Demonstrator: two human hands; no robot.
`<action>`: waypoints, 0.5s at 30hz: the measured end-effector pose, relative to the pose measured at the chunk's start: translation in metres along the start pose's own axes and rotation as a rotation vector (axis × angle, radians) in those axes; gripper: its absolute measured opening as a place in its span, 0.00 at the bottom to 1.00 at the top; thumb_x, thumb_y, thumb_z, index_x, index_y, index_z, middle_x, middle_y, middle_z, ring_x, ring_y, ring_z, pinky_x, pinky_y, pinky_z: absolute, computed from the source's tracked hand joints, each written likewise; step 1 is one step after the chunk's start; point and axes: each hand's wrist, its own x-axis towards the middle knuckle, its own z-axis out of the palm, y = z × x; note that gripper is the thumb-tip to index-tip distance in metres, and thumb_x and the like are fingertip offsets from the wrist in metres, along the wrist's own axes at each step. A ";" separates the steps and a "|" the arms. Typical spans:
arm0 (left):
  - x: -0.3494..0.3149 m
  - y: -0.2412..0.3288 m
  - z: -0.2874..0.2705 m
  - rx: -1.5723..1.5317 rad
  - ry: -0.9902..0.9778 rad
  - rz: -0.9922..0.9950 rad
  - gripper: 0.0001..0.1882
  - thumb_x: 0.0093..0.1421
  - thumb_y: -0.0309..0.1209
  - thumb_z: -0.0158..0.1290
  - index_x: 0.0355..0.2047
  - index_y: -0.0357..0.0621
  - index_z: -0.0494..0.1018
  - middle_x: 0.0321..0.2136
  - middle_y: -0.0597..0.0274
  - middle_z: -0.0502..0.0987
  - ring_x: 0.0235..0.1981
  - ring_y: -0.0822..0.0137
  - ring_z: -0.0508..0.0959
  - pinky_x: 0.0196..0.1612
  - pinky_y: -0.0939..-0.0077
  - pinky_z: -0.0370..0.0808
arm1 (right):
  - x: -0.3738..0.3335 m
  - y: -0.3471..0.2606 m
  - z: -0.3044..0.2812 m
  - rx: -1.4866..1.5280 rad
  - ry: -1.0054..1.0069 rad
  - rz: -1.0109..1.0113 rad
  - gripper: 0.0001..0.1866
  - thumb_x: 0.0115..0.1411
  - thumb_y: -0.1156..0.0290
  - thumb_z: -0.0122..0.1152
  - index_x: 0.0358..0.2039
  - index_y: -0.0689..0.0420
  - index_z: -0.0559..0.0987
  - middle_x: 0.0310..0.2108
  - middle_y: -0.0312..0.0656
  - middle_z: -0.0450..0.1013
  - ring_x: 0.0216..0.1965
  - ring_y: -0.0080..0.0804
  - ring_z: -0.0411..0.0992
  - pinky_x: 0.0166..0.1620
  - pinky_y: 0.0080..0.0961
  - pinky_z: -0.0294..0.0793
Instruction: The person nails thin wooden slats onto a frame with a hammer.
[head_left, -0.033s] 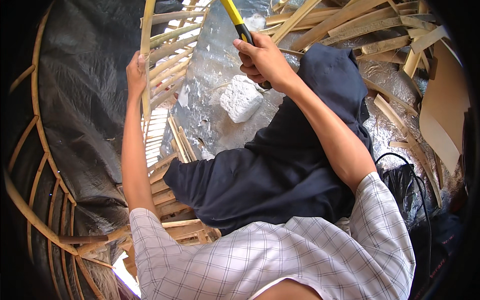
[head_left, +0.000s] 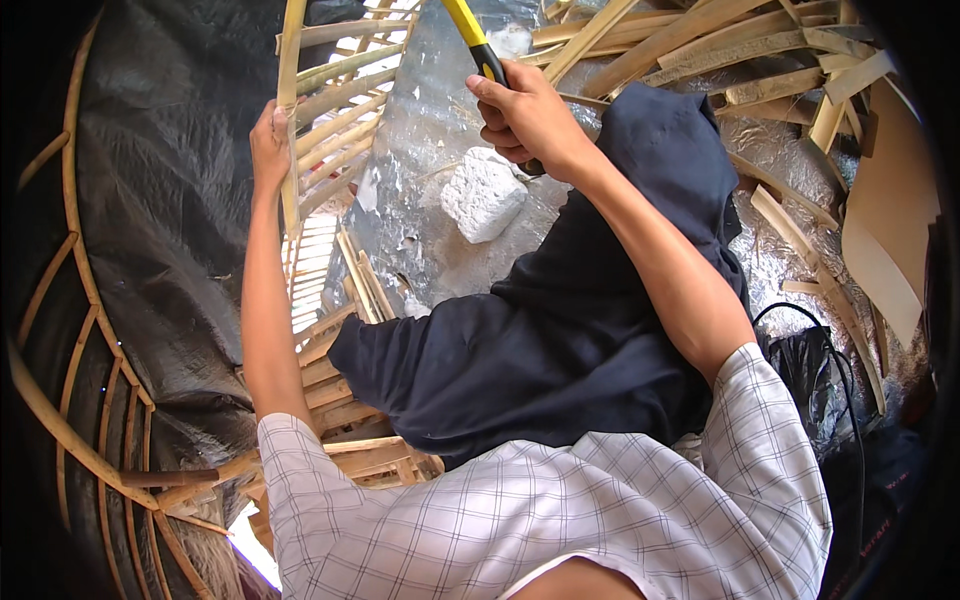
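Note:
My left hand (head_left: 270, 147) is closed round a long pale bamboo strip (head_left: 291, 60), which runs up past the top edge of the view. Behind it, slats (head_left: 345, 100) cross at an angle like rungs, with bright gaps between them. My right hand (head_left: 528, 115) grips the black end of a yellow-and-black tool handle (head_left: 467, 25), raised and tilted up to the left. The tool's head is out of view, so its kind does not show. Below the right hand, a rough white block (head_left: 483, 195) lies on the grey, stained floor (head_left: 440, 265).
Bamboo strips (head_left: 690, 50) are heaped at the far right, near a curved tan sheet (head_left: 885, 220). Black plastic sheeting (head_left: 165, 200) hangs behind a bamboo frame (head_left: 72, 190) on the left. My dark-clothed legs (head_left: 560, 330) cover the middle. A black bag (head_left: 805, 380) sits at right.

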 end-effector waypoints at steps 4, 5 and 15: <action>0.009 -0.011 0.004 0.007 0.002 -0.004 0.30 0.76 0.54 0.39 0.49 0.38 0.77 0.39 0.46 0.83 0.42 0.50 0.83 0.48 0.64 0.75 | -0.001 -0.003 -0.002 -0.029 0.017 -0.007 0.14 0.74 0.65 0.53 0.33 0.55 0.63 0.16 0.28 0.55 0.14 0.17 0.51 0.16 0.24 0.49; 0.013 -0.010 0.008 -0.003 0.004 0.006 0.30 0.76 0.53 0.39 0.48 0.38 0.77 0.37 0.46 0.83 0.40 0.51 0.83 0.47 0.64 0.76 | -0.001 -0.003 -0.003 -0.023 0.029 -0.004 0.13 0.74 0.65 0.53 0.33 0.55 0.63 0.16 0.28 0.55 0.14 0.17 0.51 0.16 0.24 0.49; 0.011 -0.050 0.049 0.119 0.061 -0.128 0.21 0.76 0.44 0.44 0.35 0.36 0.68 0.25 0.44 0.74 0.26 0.60 0.71 0.35 0.65 0.72 | 0.004 -0.003 -0.006 0.099 0.092 0.047 0.13 0.74 0.67 0.51 0.32 0.55 0.62 0.18 0.29 0.57 0.14 0.17 0.52 0.16 0.24 0.50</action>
